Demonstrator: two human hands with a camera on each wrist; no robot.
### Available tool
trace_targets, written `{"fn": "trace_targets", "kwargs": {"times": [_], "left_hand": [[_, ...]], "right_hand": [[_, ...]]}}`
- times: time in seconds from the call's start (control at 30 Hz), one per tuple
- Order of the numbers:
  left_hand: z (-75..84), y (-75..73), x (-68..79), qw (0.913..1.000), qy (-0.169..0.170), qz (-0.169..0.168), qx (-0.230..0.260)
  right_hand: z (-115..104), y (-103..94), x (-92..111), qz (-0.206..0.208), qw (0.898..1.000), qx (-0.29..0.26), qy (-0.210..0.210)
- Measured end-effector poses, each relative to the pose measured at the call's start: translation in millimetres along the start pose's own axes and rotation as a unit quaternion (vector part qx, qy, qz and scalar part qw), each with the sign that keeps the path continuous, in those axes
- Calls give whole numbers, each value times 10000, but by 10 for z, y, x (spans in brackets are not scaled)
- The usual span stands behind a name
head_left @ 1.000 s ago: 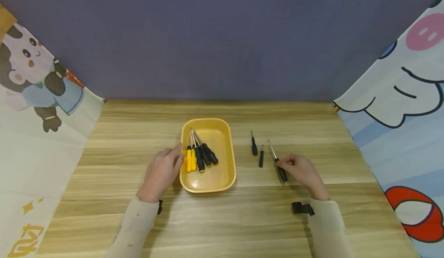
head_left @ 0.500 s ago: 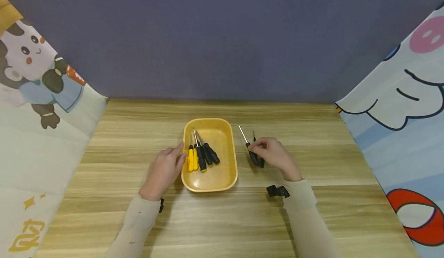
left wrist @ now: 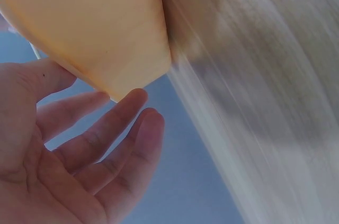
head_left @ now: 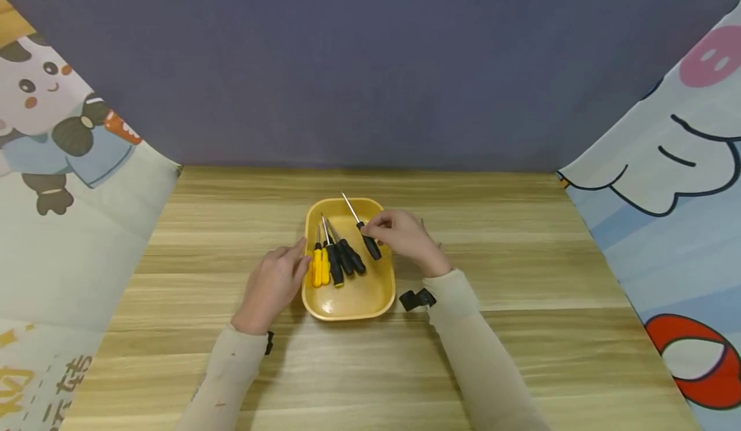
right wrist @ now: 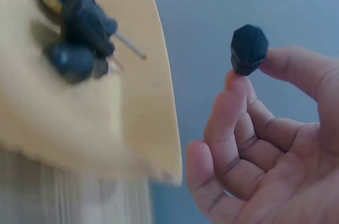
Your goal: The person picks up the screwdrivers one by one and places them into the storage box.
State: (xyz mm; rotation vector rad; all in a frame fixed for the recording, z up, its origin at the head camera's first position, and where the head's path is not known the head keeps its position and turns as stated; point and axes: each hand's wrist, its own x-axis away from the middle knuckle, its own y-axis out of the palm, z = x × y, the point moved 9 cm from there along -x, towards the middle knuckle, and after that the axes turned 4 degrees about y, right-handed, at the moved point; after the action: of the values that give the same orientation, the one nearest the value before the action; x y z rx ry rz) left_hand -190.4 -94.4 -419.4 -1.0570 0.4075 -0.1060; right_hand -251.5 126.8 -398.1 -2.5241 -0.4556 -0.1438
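Right hand (head_left: 402, 233) pinching a black-handled screwdriver (head_left: 372, 247) above a yellow tray (head_left: 359, 303)
Thumb and fingertip clasp the screwdriver; left hand (head_left: 271, 283), fingers loosely bent, grips the tray's edge.

Carries the long black screwdriver (head_left: 371, 246) leftward in the right grip (head_left: 404, 235), from right of the small screwdrivers (head_left: 422, 223) to over the yellow tub (head_left: 347, 305), leaving only the small ones' tips showing.

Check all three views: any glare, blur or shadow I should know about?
Head: small glare spot on the floor of the yellow rounded rectangular tray; right wrist: tray's lower rim blurred, the black-handled screwdriver in the bare right hand clearer; left wrist: soft shadow on the pale wood-grain table beside the tray.
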Motion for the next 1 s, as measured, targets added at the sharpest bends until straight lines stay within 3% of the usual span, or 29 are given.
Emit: {"fn": "trace_targets", "kwargs": {"times": [0.3, 0.53, 1.0], "left_hand": [[-18, -4, 16, 10000, 25, 54, 24], [-29, -32, 18, 10000, 3, 31, 27], [-50, -81, 16, 9998, 156, 147, 39]], "right_hand": [[-106, 371, -247, -345, 9983, 385, 270], [-137, 611, -362, -726, 9960, 372, 365], [13, 793, -500, -583, 9906, 871, 881]]}}
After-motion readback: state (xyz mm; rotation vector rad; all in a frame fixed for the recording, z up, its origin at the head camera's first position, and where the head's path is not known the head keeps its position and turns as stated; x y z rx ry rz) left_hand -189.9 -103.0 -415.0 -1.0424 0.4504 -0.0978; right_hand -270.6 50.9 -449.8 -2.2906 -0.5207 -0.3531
